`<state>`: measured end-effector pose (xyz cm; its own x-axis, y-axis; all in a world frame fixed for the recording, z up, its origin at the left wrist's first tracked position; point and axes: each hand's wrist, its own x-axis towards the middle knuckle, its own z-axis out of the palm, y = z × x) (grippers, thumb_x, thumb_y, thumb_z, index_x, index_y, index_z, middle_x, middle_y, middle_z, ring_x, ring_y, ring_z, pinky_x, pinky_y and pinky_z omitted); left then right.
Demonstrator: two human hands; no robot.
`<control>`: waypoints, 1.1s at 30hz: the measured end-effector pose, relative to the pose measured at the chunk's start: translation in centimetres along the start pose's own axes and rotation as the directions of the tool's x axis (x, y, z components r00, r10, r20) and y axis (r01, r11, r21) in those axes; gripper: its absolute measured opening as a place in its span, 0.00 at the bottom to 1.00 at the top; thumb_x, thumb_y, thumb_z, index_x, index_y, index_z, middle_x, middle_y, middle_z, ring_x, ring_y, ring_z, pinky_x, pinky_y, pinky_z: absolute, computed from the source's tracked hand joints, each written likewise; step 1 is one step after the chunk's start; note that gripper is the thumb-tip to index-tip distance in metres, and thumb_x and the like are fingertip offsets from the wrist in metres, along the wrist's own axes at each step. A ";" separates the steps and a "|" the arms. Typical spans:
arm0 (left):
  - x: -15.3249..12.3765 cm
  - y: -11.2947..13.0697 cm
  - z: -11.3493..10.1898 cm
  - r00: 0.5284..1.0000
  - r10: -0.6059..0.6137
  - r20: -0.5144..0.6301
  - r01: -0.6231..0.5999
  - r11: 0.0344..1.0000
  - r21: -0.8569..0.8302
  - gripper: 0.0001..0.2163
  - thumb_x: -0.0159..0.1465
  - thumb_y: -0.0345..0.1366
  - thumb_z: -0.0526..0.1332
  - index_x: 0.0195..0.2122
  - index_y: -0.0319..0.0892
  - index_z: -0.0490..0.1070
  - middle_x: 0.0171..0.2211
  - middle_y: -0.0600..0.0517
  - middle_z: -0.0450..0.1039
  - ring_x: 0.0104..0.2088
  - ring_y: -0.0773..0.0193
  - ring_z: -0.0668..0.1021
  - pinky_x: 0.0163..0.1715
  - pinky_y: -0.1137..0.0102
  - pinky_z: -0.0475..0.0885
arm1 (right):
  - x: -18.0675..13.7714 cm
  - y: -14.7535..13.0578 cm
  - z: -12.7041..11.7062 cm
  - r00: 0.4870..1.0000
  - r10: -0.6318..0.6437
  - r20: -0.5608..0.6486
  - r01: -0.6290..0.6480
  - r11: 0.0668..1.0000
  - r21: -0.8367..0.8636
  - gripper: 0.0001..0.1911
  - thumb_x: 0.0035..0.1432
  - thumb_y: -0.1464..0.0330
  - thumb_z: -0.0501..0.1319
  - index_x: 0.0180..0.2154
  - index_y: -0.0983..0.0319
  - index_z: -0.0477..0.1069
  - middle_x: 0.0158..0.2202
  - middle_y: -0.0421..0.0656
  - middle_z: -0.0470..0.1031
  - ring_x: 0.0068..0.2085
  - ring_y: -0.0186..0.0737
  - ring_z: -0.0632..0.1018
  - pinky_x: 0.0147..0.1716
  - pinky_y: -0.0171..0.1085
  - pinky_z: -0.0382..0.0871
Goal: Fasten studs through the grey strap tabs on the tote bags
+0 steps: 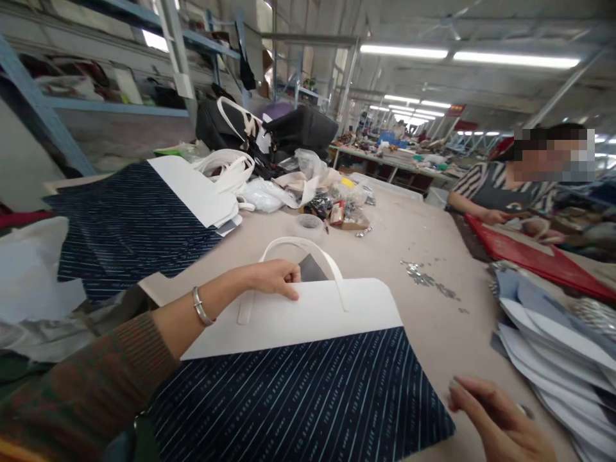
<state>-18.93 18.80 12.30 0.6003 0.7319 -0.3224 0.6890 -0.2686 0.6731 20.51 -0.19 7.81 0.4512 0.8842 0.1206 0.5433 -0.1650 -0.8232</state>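
A flat paper bag [308, 378] lies on the table in front of me, white across the top and dark blue with thin stripes below. Its white handle [301, 244] loops up past the top edge. My left hand [272, 278] pinches the bag's white top edge near the opening, with a silver bracelet on the wrist. My right hand [495, 417] hovers at the bottom right, fingers spread and holding nothing, just beyond the bag's lower right corner.
A stack of the same striped bags [135, 224] lies at the left. A pile of flat white and pale blue bag pieces [553, 346] sits at the right. Small metal bits [426, 277], a tape roll [308, 224] and clutter lie farther back. Another person [510, 186] works on a red bag.
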 end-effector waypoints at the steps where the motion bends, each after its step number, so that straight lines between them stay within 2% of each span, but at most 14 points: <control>1: 0.5 1.2 0.7 0.999 0.025 0.022 -0.025 0.999 -0.022 0.13 0.50 0.42 0.65 0.33 0.42 0.67 0.28 0.57 0.70 0.29 0.66 0.72 0.27 0.73 0.63 | -0.8 -0.9 0.1 1.000 -0.006 -0.001 0.006 1.000 0.021 0.17 0.42 0.53 0.67 0.28 0.61 0.78 0.23 0.42 0.78 0.27 0.42 0.79 0.26 0.31 0.75; 3: 1.6 3.1 2.4 0.995 0.068 0.070 -0.064 0.996 -0.058 0.13 0.51 0.41 0.64 0.35 0.42 0.69 0.31 0.56 0.73 0.31 0.65 0.73 0.29 0.73 0.64 | -2.5 -2.3 0.7 0.997 -0.008 0.077 0.003 0.998 0.060 0.16 0.45 0.55 0.67 0.31 0.60 0.78 0.24 0.42 0.78 0.28 0.41 0.79 0.28 0.31 0.75; 6: 3.4 5.1 5.0 0.986 0.100 0.134 -0.090 0.993 -0.077 0.11 0.51 0.38 0.64 0.35 0.42 0.72 0.32 0.54 0.75 0.31 0.64 0.74 0.29 0.72 0.64 | -4.6 -3.5 2.4 0.959 0.001 0.282 -0.039 0.991 0.131 0.14 0.51 0.57 0.65 0.35 0.60 0.78 0.26 0.41 0.77 0.29 0.38 0.77 0.30 0.32 0.74; 8: 4.5 5.8 6.5 0.984 0.094 0.148 -0.086 0.994 -0.061 0.11 0.50 0.38 0.64 0.34 0.41 0.72 0.30 0.54 0.75 0.30 0.64 0.74 0.28 0.71 0.63 | -5.5 -3.6 3.9 0.924 0.016 0.383 -0.083 0.984 0.160 0.12 0.54 0.58 0.64 0.34 0.60 0.77 0.26 0.40 0.76 0.29 0.37 0.76 0.30 0.32 0.72; 11: 5.8 6.2 7.9 0.985 0.084 0.151 -0.081 0.996 -0.024 0.11 0.49 0.37 0.65 0.34 0.41 0.71 0.29 0.54 0.74 0.29 0.65 0.72 0.28 0.71 0.61 | -6.3 -3.2 5.7 0.887 0.070 0.457 -0.170 0.968 0.182 0.11 0.55 0.59 0.64 0.33 0.61 0.77 0.25 0.40 0.76 0.28 0.35 0.75 0.29 0.32 0.71; 14: 6.8 6.3 8.2 0.976 0.099 0.196 -0.100 0.995 -0.003 0.11 0.49 0.36 0.65 0.34 0.40 0.72 0.30 0.54 0.73 0.30 0.65 0.71 0.29 0.72 0.61 | -6.6 -2.8 6.9 0.856 0.121 0.502 -0.233 0.958 0.167 0.12 0.55 0.60 0.64 0.36 0.61 0.78 0.28 0.40 0.77 0.26 0.34 0.74 0.26 0.32 0.71; 16: 7.2 6.5 8.1 0.965 0.103 0.241 -0.108 0.994 0.008 0.12 0.49 0.36 0.65 0.35 0.40 0.72 0.31 0.54 0.74 0.31 0.65 0.71 0.30 0.72 0.62 | -6.7 -2.8 7.4 0.845 0.130 0.520 -0.224 0.967 0.123 0.12 0.56 0.59 0.64 0.37 0.60 0.78 0.27 0.40 0.77 0.25 0.34 0.74 0.24 0.32 0.70; 18: 7.4 6.8 7.7 0.952 0.095 0.290 -0.105 0.994 0.020 0.12 0.49 0.36 0.65 0.35 0.39 0.73 0.32 0.53 0.75 0.32 0.64 0.72 0.30 0.72 0.62 | -6.6 -2.9 7.7 0.842 0.108 0.529 -0.170 0.983 0.069 0.11 0.56 0.59 0.63 0.36 0.58 0.79 0.26 0.40 0.78 0.26 0.36 0.75 0.25 0.33 0.71; 21: 7.6 7.3 7.1 0.926 0.083 0.367 -0.102 0.994 0.032 0.14 0.49 0.38 0.65 0.36 0.39 0.76 0.34 0.51 0.77 0.32 0.62 0.73 0.31 0.70 0.64 | -6.4 -3.1 7.9 0.855 0.027 0.518 -0.042 0.999 0.017 0.08 0.56 0.61 0.64 0.35 0.57 0.79 0.29 0.40 0.80 0.30 0.38 0.78 0.32 0.35 0.73; 24: 7.7 7.4 6.9 0.863 0.056 0.502 -0.084 0.996 0.034 0.17 0.49 0.43 0.66 0.38 0.41 0.77 0.35 0.49 0.78 0.31 0.59 0.75 0.32 0.67 0.68 | -6.2 -3.1 8.0 0.859 -0.041 0.510 0.047 0.999 0.001 0.07 0.57 0.63 0.63 0.35 0.56 0.79 0.33 0.39 0.81 0.34 0.38 0.80 0.37 0.36 0.73; 28: 7.9 7.0 7.2 0.706 0.040 0.707 0.087 0.986 -0.142 0.18 0.47 0.43 0.67 0.39 0.41 0.78 0.32 0.48 0.79 0.33 0.55 0.76 0.34 0.63 0.72 | -6.1 -3.2 8.1 0.851 -0.065 0.520 0.083 0.996 -0.012 0.06 0.58 0.64 0.63 0.35 0.56 0.78 0.33 0.38 0.81 0.34 0.36 0.80 0.36 0.34 0.73; 33: 8.4 6.4 7.9 0.600 0.149 0.786 0.151 0.944 -0.294 0.19 0.47 0.42 0.68 0.41 0.42 0.78 0.32 0.47 0.79 0.37 0.51 0.77 0.39 0.59 0.75 | -6.0 -3.4 8.1 0.847 -0.062 0.527 0.076 0.997 -0.006 0.06 0.58 0.64 0.63 0.35 0.56 0.78 0.31 0.38 0.80 0.32 0.36 0.79 0.34 0.34 0.73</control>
<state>-6.25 18.28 8.60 0.7820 -0.0927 -0.6163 0.6214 0.0412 0.7824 10.27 -1.37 5.37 -0.0244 0.9899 -0.1397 0.5802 -0.0998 -0.8083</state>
